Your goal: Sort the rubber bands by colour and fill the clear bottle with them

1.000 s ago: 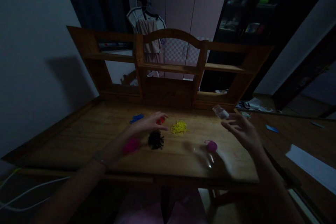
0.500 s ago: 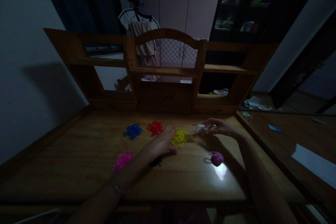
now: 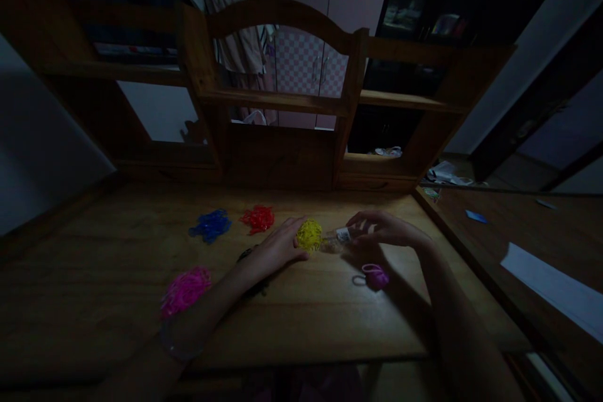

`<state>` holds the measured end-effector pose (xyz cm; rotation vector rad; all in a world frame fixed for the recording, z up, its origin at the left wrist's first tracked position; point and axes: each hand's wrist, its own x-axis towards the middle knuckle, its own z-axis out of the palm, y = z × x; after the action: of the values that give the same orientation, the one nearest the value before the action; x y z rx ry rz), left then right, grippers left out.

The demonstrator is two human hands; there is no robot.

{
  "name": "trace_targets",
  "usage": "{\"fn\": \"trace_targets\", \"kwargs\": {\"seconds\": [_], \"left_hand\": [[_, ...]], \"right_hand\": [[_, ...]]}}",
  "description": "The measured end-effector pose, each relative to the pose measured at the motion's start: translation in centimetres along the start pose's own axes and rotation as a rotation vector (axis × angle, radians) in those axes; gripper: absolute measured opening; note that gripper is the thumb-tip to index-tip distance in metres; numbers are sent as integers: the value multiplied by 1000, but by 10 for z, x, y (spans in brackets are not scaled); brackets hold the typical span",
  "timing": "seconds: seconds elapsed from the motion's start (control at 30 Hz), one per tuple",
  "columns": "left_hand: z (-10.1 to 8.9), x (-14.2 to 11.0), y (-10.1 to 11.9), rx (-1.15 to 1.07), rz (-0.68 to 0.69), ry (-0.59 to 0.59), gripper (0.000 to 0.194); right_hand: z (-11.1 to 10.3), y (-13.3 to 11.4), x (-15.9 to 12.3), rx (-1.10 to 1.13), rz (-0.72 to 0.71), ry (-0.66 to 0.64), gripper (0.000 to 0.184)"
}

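Observation:
My left hand (image 3: pixel 281 244) rests at the left side of a pile of small yellow rubber bands (image 3: pixel 309 235), thumb and fingers apart around its edge. From the right, my right hand (image 3: pixel 387 230) grips a small clear container (image 3: pixel 335 240) with a white label. The container lies tilted low over the wood, its far end against the yellow pile. Under my left forearm a black pile (image 3: pixel 258 290) shows only in part. Red rubber bands (image 3: pixel 258 219) and blue rubber bands (image 3: pixel 210 225) lie farther left, and pink ones (image 3: pixel 186 291) sit beside my left wrist.
A purple ball-like item with cord loops (image 3: pixel 377 277) lies in front of my right hand. A wooden shelf unit (image 3: pixel 277 100) stands along the back of the desk (image 3: pixel 301 326). To the right, a brown surface bears a white sheet (image 3: pixel 551 286) and a blue card (image 3: pixel 475 217).
My right hand has brought the clear container down and leftward to the yellow pile. My left hand has moved from over the red pile to the yellow one. The view has shifted.

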<state>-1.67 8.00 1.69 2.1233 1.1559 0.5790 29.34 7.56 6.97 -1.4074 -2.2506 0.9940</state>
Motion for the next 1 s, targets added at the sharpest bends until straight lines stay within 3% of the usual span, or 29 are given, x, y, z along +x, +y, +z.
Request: {"fn": "trace_targets", "kwargs": {"seconds": [0.3,0.67,1.0], "left_hand": [[5,0,4,-28,23,71,55],[2,5,7,-16,8,166,25],[1,10,3,-183,-15,289,20]], "right_hand": [[23,-6,13,-16,-48,115,42],[37,-7,22,36,-73,155,40],[41,7,33,192,-76,164,42]]}}
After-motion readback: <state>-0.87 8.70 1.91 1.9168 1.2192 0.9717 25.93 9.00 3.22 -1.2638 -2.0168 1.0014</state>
